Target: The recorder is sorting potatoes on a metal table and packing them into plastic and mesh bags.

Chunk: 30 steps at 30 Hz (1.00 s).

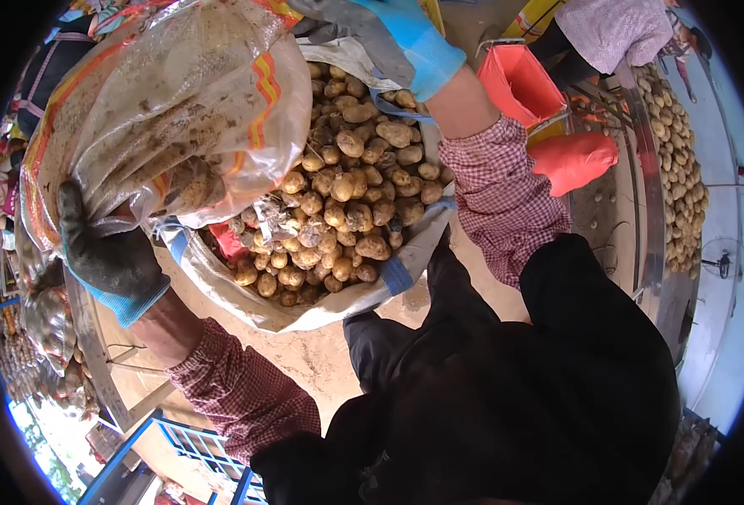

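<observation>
Left grip [115, 261], in a blue glove with a dark coating: closed on the lower left edge of a clear plastic sack [178, 101], thumb up along the film. Right grip [380, 42], in a similar glove: at the sack's upper right corner, fingers partly cut off by the top of the view; cannot tell how tightly they are closed.

Clear sack: orange and yellow stripes, brown dirt smears, held tilted over the left side of a wide-mouthed white sack [304, 318] with blue bands. A brownish lump shows through the film low down; cannot tell what it is.

White sack: open, loaded with potatoes [346, 185], many soil-marked. Red wad [227, 241] among them at the left.

Sleeves: 2, red-and-white check. Dark clothing below.

Right side: red bin [521, 84], red bag [574, 160] just below it in view. Farther right, more potatoes [675, 168] along a metal-edged surface [677, 307]. Lower left: blue metal frame [199, 446].
</observation>
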### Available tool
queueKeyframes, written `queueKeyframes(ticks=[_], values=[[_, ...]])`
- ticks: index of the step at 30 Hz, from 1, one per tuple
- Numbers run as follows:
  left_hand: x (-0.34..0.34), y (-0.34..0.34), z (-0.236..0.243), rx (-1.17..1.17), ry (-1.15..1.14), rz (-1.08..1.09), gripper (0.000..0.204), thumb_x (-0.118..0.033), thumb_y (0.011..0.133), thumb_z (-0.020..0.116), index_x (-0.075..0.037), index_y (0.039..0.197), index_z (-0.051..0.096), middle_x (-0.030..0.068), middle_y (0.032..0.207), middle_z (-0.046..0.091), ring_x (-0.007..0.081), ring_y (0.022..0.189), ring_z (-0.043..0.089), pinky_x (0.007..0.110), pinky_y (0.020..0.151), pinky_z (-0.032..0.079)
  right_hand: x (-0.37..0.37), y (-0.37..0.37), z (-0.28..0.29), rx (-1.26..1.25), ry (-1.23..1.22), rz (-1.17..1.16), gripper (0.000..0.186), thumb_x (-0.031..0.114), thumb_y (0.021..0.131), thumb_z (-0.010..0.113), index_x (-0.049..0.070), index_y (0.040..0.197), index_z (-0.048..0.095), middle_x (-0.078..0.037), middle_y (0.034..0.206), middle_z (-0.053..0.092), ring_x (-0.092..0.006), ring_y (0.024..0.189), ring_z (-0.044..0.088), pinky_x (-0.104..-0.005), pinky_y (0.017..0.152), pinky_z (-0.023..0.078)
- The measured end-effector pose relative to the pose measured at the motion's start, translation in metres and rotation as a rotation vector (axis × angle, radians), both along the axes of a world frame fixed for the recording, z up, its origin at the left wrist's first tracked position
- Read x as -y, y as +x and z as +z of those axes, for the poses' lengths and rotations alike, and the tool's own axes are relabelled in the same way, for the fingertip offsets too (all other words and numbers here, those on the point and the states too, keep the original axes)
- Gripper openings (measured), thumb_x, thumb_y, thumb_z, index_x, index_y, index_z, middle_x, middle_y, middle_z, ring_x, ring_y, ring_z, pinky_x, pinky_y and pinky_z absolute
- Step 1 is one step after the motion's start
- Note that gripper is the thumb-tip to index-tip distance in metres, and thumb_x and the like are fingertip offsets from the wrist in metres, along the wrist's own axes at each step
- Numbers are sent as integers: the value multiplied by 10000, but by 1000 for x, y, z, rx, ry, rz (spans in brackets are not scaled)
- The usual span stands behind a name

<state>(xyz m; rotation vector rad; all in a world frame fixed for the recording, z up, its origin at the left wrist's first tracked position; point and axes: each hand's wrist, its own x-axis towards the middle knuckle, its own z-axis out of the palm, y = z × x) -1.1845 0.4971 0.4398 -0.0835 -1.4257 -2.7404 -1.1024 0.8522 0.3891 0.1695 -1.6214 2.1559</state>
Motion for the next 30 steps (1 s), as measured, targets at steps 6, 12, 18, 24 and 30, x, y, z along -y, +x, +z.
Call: queueKeyframes(ticks=[6, 12, 18, 24, 30], values=[[-27, 31, -17, -55, -44, 11, 407, -211, 1045, 574, 35, 1366, 619, 190, 1375, 656, 294, 1261, 637, 474, 1087, 496, -46, 159, -148, 374, -135, -313, 414, 301, 1017, 681, 11, 1311, 654, -63, 1151, 746, -131, 1037, 695, -253, 782, 535], [-41, 51, -24, -15, -289, 240, 417, -223, 1052, 533, 30, 1369, 632, 185, 1399, 645, 308, 1286, 616, 483, 1138, 444, -60, 321, -358, 1272, -247, -485, 408, 325, 987, 652, 192, 1372, 633, -18, 1286, 704, -243, 1118, 659, -474, 975, 474], [-54, 137, -7, 27, -420, 501, 432, -245, 1044, 543, 32, 1364, 635, 194, 1434, 619, 341, 1321, 590, 519, 1168, 417, -77, 333, -462, 1400, 46, -367, 781, 322, 885, 768, 153, 1568, 429, -176, 1482, 571, -335, 1415, 503, -415, 1145, 422], [-18, 208, -16, -99, -849, 671, 488, 3, 886, 592, 103, 1363, 603, 228, 1424, 607, 337, 1298, 597, 455, 1106, 498, -93, 315, -416, 1388, 989, 224, 774, 417, 816, 748, 121, 1492, 512, -190, 1281, 700, -414, 1191, 663, -523, 996, 526], [-8, 262, -7, -42, -749, 615, 460, -166, 983, 599, 107, 1355, 601, 229, 1357, 640, 315, 1228, 648, 433, 1068, 522, -104, 294, -362, 1144, 1458, 671, 336, 275, 845, 662, 155, 1144, 758, -103, 1099, 770, -327, 1034, 739, -497, 862, 572]])
